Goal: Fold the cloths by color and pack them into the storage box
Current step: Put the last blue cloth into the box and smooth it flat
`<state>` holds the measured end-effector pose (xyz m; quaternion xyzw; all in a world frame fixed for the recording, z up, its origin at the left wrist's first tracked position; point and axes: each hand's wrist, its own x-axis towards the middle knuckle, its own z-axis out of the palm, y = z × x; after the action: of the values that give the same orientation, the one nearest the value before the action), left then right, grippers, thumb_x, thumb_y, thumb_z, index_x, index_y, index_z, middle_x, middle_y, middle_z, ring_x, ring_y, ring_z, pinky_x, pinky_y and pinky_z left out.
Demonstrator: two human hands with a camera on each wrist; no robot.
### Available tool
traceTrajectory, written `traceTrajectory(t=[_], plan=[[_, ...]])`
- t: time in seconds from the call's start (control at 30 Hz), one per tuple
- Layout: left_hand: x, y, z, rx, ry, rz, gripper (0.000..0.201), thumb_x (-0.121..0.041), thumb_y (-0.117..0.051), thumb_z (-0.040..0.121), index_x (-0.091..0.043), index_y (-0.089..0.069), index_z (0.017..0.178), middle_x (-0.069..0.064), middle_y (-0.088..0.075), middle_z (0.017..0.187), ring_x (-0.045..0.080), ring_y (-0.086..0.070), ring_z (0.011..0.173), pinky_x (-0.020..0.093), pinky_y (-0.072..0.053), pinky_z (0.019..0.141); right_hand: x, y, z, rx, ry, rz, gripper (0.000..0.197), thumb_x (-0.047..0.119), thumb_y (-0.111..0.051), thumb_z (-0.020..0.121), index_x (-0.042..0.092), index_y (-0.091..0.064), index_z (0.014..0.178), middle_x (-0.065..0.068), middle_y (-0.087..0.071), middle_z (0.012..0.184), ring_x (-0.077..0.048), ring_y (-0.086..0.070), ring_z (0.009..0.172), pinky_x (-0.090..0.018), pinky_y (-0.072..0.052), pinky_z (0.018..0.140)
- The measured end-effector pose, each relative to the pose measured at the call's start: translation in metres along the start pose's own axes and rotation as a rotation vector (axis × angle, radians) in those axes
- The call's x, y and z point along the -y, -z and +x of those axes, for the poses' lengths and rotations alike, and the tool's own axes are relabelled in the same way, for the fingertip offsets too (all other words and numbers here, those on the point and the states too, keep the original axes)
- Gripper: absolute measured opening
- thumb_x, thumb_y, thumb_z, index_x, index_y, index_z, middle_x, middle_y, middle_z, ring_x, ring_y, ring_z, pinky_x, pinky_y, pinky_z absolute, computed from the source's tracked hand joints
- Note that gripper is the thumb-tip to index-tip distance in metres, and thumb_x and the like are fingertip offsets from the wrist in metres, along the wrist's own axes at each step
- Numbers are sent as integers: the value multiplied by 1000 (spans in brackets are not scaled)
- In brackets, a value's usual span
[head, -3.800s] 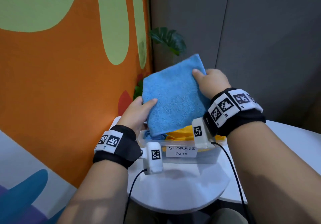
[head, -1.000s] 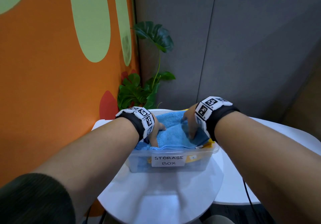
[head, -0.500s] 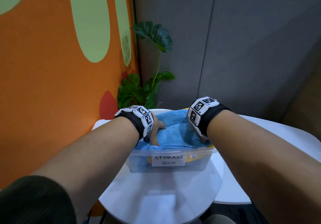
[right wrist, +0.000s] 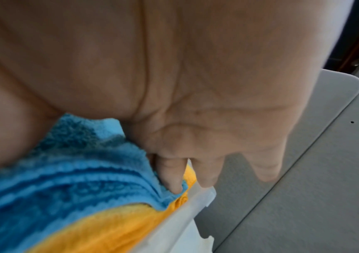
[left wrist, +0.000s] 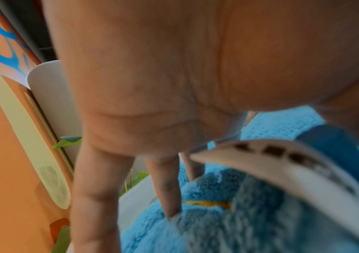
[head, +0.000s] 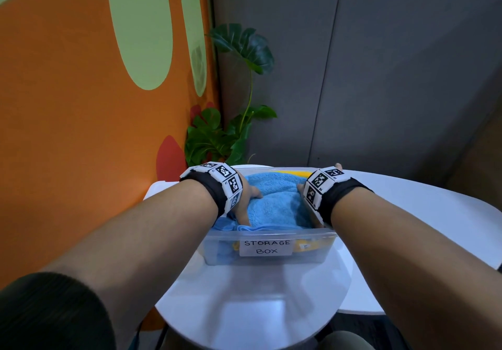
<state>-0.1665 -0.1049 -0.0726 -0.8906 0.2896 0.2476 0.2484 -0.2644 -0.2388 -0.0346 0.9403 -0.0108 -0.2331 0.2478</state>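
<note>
On the round white table (head: 252,303) by an orange wall, the blue cloth (head: 274,203) lies atop yellow ones in the storage box (head: 271,257), left hand (head: 245,200) and right hand (head: 304,190) pressing straight-fingered at its opposite side edges

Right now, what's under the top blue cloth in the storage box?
A yellow cloth shows under the blue cloth at the right and far edges of the storage box; more blue fabric shows through the front wall. The rest of the stack is covered.
</note>
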Motion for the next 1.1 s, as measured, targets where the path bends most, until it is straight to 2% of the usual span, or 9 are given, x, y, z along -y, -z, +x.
traceTrajectory(t=[0.2, 0.4, 0.53, 0.63, 0.73, 0.8, 0.97, 1.03, 1.1], plan=[[9, -1, -6, -66, -50, -100, 97, -64, -70, 72, -38, -18, 150, 2, -40, 148, 23, -50, 122, 36, -41, 100, 9, 7, -5, -1, -27, 25, 46, 24, -45, 95, 12, -40, 139, -15, -36, 146, -41, -30, 136, -67, -18, 107], [45, -3, -26, -280, -30, -353, 62, -58, -62, 83, -31, -46, 136, -5, -49, 139, 18, -50, 120, 32, -40, 98, 17, 40, -16, -142, -4, 82, 42, 19, -52, 91, 17, -49, 132, -9, -43, 140, -41, -36, 131, -71, -24, 101], [71, -21, -29, -329, 80, -372, 48, -51, -56, 91, -26, -50, 131, -1, -53, 132, 20, -53, 114, 32, -44, 91, 33, 54, 3, -257, 163, 77, 16, 17, -60, 85, 20, -61, 101, -2, -61, 97, -27, -59, 96, -43, -51, 90], [85, -43, -29, -324, 171, -392, 45, -47, -52, 94, -24, -48, 133, 2, -55, 131, 21, -55, 112, 33, -46, 89, 64, 61, 30, -232, 247, 140, 32, 26, -54, 93, 11, -57, 121, -5, -59, 108, -28, -59, 105, -31, -48, 84], [94, -68, -29, -328, 249, -429, 48, -39, -51, 97, -21, -39, 139, 5, -53, 134, 25, -54, 116, 31, -43, 86, 90, 67, 39, -220, 295, 167, 35, 28, -57, 93, 9, -55, 122, -6, -61, 104, -25, -57, 93, -27, -39, 71], [99, -86, -26, -307, 316, -460, 49, -37, -50, 97, -19, -38, 140, 7, -54, 132, 27, -54, 115, 31, -42, 85, 105, 67, 51, -215, 307, 185, 36, 35, -65, 86, 13, -61, 114, -1, -65, 106, -23, -58, 86, -25, -44, 67], [110, -132, -16, -101, 409, -310, 37, -34, -47, 98, -8, -52, 125, 10, -58, 125, 22, -47, 93, 26, -34, 76, 122, 64, 119, -117, 239, 217, 35, 48, -66, 44, 18, -63, 61, 5, -64, 51, -24, -65, 55, -41, -56, 66], [111, -144, -14, -15, 445, -281, 40, -33, -45, 100, -7, -51, 129, 10, -56, 129, 20, -44, 93, 25, -33, 73, 119, 76, 91, -72, 270, 215, 22, 43, -69, 42, 28, -68, 58, 6, -62, 44, -23, -67, 52, -42, -57, 65], [122, -166, -5, 75, 492, -295, 37, -37, -46, 98, -11, -52, 124, 6, -57, 122, 22, -51, 97, 25, -35, 68, 118, 81, 75, -108, 345, 267, 23, 37, -77, 53, 16, -68, 56, 9, -62, 44, -17, -67, 53, -28, -57, 59]])
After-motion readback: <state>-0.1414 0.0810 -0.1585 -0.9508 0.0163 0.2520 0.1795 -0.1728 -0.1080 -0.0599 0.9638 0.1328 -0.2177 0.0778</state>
